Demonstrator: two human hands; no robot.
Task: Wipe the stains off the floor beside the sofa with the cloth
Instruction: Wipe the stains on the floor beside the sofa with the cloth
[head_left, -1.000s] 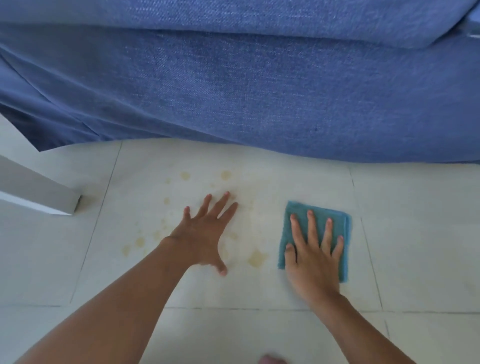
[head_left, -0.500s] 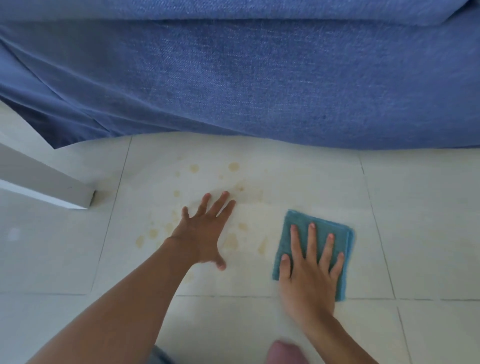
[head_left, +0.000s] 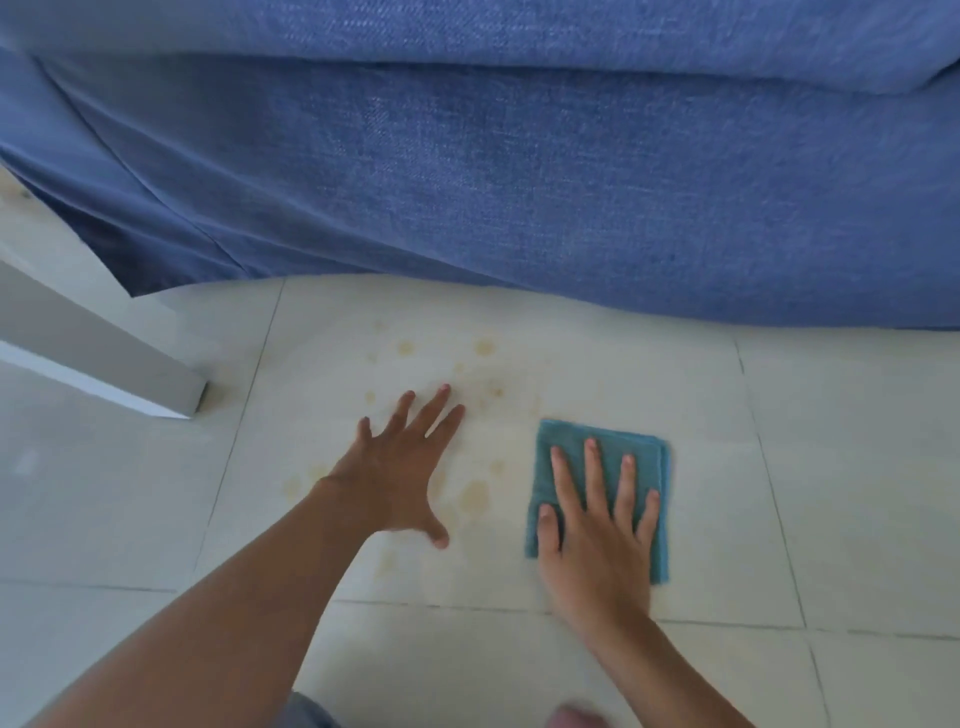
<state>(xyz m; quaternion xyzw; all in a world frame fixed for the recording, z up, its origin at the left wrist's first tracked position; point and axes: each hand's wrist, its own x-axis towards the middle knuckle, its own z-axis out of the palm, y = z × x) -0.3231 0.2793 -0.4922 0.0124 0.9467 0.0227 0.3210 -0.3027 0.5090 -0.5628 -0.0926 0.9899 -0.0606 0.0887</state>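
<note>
A folded teal cloth (head_left: 644, 452) lies flat on the pale tiled floor (head_left: 857, 467). My right hand (head_left: 597, 540) presses down on it, fingers spread. Yellowish stains (head_left: 474, 496) dot the tile left of the cloth, with more spots (head_left: 484, 347) nearer the sofa. My left hand (head_left: 400, 467) rests flat on the floor among the stains, fingers apart, holding nothing. The blue fabric sofa (head_left: 519, 182) fills the upper half of the view, its lower edge just beyond the stains.
A white furniture leg (head_left: 104, 358) stands on the floor at the left, close to the sofa's corner. Bare tiles stretch to the right of the cloth and in front of both arms. A toe (head_left: 576, 719) shows at the bottom edge.
My right hand has slid the cloth a little over the tile beside the stains. My left hand stays planted. The view has shifted slightly.
</note>
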